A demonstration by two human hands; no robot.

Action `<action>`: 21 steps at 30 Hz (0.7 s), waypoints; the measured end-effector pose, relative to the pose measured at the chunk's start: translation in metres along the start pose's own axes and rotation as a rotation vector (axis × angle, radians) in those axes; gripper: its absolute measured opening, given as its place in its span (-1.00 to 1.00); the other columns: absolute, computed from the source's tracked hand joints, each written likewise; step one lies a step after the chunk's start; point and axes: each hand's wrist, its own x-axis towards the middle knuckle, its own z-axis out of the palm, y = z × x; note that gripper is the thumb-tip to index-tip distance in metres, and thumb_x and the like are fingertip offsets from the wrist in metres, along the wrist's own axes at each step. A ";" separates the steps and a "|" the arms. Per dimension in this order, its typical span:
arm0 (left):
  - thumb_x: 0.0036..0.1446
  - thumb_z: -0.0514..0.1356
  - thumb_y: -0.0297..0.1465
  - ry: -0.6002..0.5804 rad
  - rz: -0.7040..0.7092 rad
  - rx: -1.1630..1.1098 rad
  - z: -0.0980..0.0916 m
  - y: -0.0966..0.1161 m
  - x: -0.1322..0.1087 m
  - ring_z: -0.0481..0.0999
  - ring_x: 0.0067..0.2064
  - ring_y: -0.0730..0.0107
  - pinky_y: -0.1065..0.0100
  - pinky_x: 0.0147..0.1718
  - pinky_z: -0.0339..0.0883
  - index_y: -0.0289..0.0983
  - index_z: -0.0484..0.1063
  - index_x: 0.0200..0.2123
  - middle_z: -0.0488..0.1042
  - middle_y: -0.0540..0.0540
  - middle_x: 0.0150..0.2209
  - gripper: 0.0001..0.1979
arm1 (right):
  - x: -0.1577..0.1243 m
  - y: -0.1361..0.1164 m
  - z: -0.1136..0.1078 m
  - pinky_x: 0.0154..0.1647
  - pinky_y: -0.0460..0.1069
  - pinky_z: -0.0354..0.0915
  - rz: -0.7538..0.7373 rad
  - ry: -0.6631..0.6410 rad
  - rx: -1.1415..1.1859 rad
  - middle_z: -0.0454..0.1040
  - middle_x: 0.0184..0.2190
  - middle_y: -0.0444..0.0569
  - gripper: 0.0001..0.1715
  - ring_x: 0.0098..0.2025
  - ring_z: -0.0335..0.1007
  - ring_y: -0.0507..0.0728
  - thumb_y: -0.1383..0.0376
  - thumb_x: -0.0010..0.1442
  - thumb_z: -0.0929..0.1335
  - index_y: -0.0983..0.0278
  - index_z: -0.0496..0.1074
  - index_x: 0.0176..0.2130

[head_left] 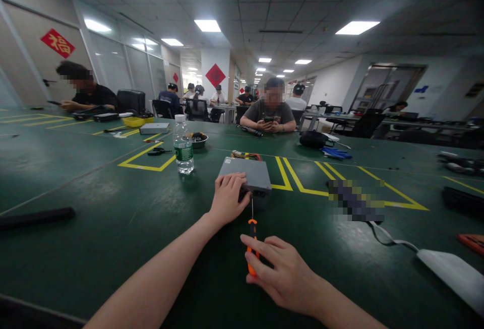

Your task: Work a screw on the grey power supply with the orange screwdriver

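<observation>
A grey metal computer power supply (pixel 254 169) sits on the green table in front of me, with bundled coloured cables (pixel 247 155) at its far side. My left hand (pixel 231 194) grips its near left corner, fingers on the top and thumb at the near face. In my right hand (pixel 278 268) is a screwdriver (pixel 252 231) with an orange and black handle, held between thumb and fingers. Its thin shaft points away from me, and the tip meets the near face of the power supply beside my left thumb. Exactly what the tip touches is too small to tell.
A water bottle (pixel 183 150) and a metal bowl (pixel 198 140) stand beyond to the left. Blue gloves (pixel 336 153) and a black case (pixel 313 139) lie back right. A white cable (pixel 393 240) runs to a white object (pixel 451 273). A person (pixel 269 112) sits opposite with a phone.
</observation>
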 end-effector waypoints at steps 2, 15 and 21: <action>0.07 0.15 -0.35 -0.001 0.000 -0.001 0.000 0.000 0.000 0.27 0.07 0.22 0.14 0.03 0.02 -0.20 0.29 -0.13 0.38 -0.07 0.04 -0.74 | -0.002 0.001 0.003 -0.26 0.00 0.34 0.004 0.023 0.008 0.43 -0.09 0.20 -0.75 -0.26 0.42 0.10 0.27 0.31 0.17 0.36 0.34 -0.18; 0.06 0.15 -0.35 0.014 0.008 -0.011 0.000 0.000 0.000 0.28 0.07 0.21 0.12 0.03 0.01 -0.19 0.29 -0.14 0.39 -0.07 0.03 -0.74 | 0.000 0.002 -0.007 -0.21 0.06 0.35 0.030 0.013 0.018 0.38 -0.03 0.21 -0.69 -0.13 0.38 0.16 0.27 0.30 0.16 0.31 0.30 -0.02; 0.06 0.15 -0.36 0.016 0.007 -0.013 0.000 0.000 0.000 0.28 0.06 0.23 0.14 0.02 0.03 -0.19 0.29 -0.14 0.39 -0.07 0.02 -0.75 | -0.006 0.004 0.003 -0.19 0.03 0.34 0.038 0.053 0.054 0.40 -0.06 0.22 -0.74 -0.14 0.39 0.14 0.23 0.29 0.21 0.36 0.30 -0.12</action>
